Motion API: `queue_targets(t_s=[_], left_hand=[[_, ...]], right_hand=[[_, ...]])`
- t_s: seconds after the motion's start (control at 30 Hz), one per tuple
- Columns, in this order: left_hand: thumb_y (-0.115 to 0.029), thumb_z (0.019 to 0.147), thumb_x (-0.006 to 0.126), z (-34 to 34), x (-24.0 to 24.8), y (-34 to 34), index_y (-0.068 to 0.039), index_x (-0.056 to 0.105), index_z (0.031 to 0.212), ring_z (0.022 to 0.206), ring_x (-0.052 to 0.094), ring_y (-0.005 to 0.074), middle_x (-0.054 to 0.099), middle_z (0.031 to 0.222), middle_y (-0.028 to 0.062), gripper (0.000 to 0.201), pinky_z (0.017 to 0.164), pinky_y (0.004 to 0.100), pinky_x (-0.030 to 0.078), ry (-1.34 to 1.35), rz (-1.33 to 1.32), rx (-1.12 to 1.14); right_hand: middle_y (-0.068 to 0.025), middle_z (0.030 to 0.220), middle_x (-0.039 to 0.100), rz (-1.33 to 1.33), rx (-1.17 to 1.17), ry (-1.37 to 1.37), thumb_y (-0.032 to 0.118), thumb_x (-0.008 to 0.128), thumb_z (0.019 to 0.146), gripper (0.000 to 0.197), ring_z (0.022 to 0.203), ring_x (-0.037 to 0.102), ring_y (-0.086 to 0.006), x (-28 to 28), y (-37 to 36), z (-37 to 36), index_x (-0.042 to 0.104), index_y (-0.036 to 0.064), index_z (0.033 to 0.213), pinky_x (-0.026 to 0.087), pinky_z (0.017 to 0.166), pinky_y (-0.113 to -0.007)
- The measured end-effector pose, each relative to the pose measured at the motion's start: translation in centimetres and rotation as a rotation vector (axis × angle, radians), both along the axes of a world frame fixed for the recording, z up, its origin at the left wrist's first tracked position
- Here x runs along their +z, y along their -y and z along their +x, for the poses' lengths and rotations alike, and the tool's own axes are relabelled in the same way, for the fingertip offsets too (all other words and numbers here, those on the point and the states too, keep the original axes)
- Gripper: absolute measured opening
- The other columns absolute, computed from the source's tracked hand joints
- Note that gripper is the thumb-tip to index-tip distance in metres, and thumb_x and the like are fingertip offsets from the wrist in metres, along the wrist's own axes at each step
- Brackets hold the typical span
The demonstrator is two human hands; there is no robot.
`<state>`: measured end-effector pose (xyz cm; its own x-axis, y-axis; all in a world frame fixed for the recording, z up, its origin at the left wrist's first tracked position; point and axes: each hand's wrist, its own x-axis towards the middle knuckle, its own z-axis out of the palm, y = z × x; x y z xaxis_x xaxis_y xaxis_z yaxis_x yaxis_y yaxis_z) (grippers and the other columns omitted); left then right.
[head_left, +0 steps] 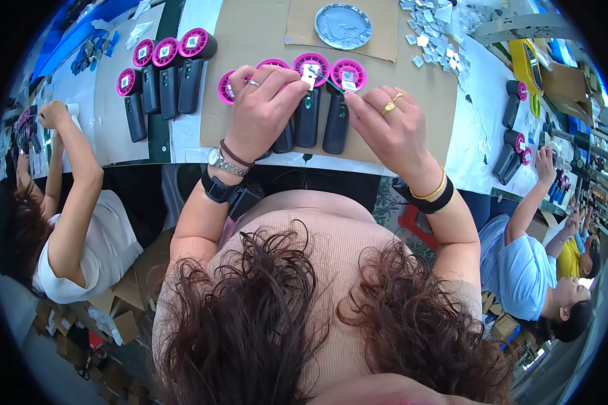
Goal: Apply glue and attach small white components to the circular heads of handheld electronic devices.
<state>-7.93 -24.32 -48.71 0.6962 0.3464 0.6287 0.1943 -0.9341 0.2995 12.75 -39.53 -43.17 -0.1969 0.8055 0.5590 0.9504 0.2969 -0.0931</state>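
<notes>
Hands meet over a row of dark handheld devices with pink round heads lying on a brown cardboard sheet (398, 101) that covers part of the surface (476, 135), seen from the head camera. Left hand (263, 108) has its fingers curled down over the row, thumb and forefinger pinched on a small white square sticker (310, 73) sitting on the pink head of the middle device (309, 101). Right hand (388, 128), a gold ring on one finger, has its fingertips closed at the pink head of the next device (338, 104), just beside a second white sticker (348, 85); whether it actually grips the sticker cannot be told. Both devices lie side by side, heads pointing away from the person. Farther left, another group of the same devices (165, 74) lies on the surface. A round grey dish (343, 25) rests on the cardboard beyond the hands, and a heap of small white squares (434, 30) lies to its right. Other people work at either side
</notes>
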Motion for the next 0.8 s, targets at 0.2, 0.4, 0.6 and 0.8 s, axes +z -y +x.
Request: queue_targets(t_s=[0.2,0.4,0.6,0.8], left_hand=[[-0.015,0.094,0.081,-0.1,-0.3,-0.1,-0.014,0.078,0.108,0.105,0.069,0.0166,0.073,0.108,-0.0018,0.014,0.100,0.0428,0.037,0.009,-0.010,0.000],[-0.014,0.093,0.081,-0.1,-0.4,-0.2,-0.015,0.079,0.106,0.104,0.070,0.0159,0.073,0.107,-0.0021,0.014,0.099,0.0427,0.036,0.010,0.001,-0.004],[-0.014,0.092,0.081,0.0,-0.2,-0.3,-0.015,0.078,0.105,0.103,0.070,0.0155,0.073,0.106,-0.0026,0.013,0.100,0.0429,0.035,0.017,0.017,-0.012],[-0.015,0.090,0.085,0.2,0.1,-0.3,-0.015,0.077,0.103,0.103,0.069,0.0148,0.073,0.104,-0.0035,0.015,0.101,0.0422,0.033,0.044,0.019,0.022]], right_hand=[[-0.0040,0.090,0.058,-0.070,0.072,0.097,0.002,0.086,0.081,0.036,0.081,0.065,-0.0206,-0.1,0.7,-0.2,0.075,0.0016,0.115,0.054,0.070,-0.036],[-0.0044,0.089,0.058,-0.045,0.069,0.086,0.000,0.086,0.080,0.035,0.078,0.064,-0.0209,0.1,1.0,0.0,0.076,0.0012,0.114,0.053,0.068,-0.036],[-0.0045,0.085,0.058,0.037,0.029,-0.093,-0.006,0.087,0.078,0.034,0.073,0.063,-0.0216,0.2,1.1,0.4,0.077,0.0014,0.110,0.051,0.065,-0.037],[-0.0039,0.084,0.059,0.054,0.030,-0.172,-0.006,0.087,0.078,0.033,0.072,0.063,-0.0216,0.1,1.5,0.2,0.079,0.0028,0.109,0.050,0.064,-0.037]])
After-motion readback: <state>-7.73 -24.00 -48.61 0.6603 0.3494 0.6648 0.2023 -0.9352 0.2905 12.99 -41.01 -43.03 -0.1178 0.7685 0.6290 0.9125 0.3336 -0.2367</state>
